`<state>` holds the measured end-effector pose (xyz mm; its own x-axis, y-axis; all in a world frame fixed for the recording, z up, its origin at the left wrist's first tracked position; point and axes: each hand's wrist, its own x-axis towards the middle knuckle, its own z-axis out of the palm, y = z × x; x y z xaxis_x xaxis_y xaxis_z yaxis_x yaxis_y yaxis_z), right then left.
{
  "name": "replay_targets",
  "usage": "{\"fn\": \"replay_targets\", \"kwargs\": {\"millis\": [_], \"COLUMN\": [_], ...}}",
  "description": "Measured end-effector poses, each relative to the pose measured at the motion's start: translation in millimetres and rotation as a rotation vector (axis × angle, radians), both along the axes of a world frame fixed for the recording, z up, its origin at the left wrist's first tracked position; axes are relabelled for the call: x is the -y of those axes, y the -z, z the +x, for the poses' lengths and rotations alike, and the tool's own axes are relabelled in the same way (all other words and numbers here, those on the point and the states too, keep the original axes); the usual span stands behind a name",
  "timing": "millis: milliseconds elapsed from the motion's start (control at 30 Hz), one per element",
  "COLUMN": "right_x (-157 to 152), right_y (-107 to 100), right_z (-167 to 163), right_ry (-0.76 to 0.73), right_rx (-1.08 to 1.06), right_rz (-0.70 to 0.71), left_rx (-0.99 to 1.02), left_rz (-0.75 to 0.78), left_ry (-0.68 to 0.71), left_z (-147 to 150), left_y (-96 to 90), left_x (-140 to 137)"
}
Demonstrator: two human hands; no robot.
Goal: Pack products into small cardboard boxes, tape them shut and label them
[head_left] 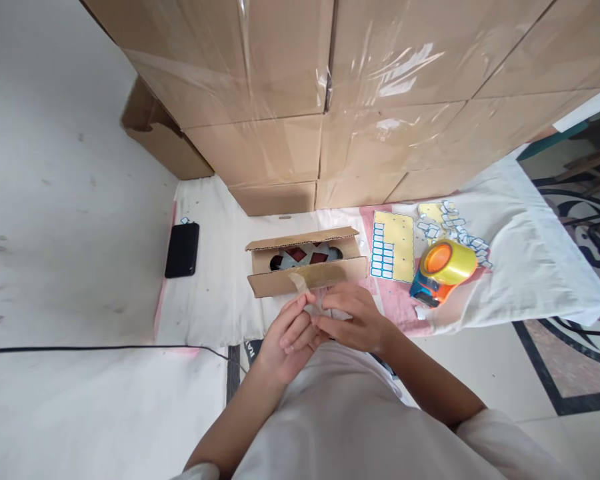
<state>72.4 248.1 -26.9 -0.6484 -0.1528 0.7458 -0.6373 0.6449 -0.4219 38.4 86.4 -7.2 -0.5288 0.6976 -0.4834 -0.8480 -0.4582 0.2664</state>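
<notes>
A short strip of clear tape (299, 283) sticks up from my left hand (291, 337), whose thumb and fingertip pinch it. Close against it, my right hand (354, 316) has its fingers bent in at what looks like the other end of the tape; its fingertips are partly hidden. Just beyond both hands, a small long cardboard box (307, 275) lies with its two long flaps raised. Inside it show dark red and grey-white patterned contents (307, 253).
Tall stacked cartons (275, 153) wrapped in film stand behind. A black phone-like object (182, 250) lies left. On the right are a label sheet (403, 247), a tape dispenser with yellow tape (455, 261), and scattered labels (465, 237). An open carton (167, 143) sits by the wall.
</notes>
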Motion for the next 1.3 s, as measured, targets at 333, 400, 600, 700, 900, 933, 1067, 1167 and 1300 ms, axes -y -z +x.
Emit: {"fn": "replay_targets", "kwargs": {"millis": [333,400,600,700,900,933,1067,1167,1300], "right_x": [30.5,39.7,53.2,54.0,51.8,51.6,53.1,55.7,56.1], "right_y": [1.8,-0.1,-19.9,-25.2,-16.9,-14.4,-7.9,-11.5,-22.9], "right_z": [11.8,11.2,12.6,11.3,-4.6,-6.6,-8.3,-7.1,-7.9], "right_ry": [-0.063,-0.107,-0.492,-0.68,-0.439,-0.392,-0.371,-0.44,-0.324], "right_rx": [0.398,0.463,0.868,1.089,0.958,0.949,0.929,0.844,0.787], "right_rz": [-0.708,-0.939,-1.585,-1.75,-1.725,-1.705,-1.601,-1.52,-1.499], "left_rx": [-0.701,-0.761,-1.0,-1.091,-0.753,-0.71,-0.636,-0.581,-0.564], "left_rz": [-0.426,-0.465,-0.569,-0.529,-0.47,-0.454,-0.476,-0.53,-0.59], "left_ry": [-0.214,-0.227,-0.286,-0.36,-0.437,-0.428,-0.406,-0.303,-0.238], "left_z": [-2.6,-4.4,-6.7,-10.4,-23.0,-23.9,-24.0,-23.7,-20.2], "left_y": [-4.7,-6.0,-11.2,-18.1,-34.3,-37.6,-54.3,-63.9,-59.5], "left_x": [2.3,3.8,10.9,9.5,-2.5,-2.2,3.6,3.7,-3.7]}}
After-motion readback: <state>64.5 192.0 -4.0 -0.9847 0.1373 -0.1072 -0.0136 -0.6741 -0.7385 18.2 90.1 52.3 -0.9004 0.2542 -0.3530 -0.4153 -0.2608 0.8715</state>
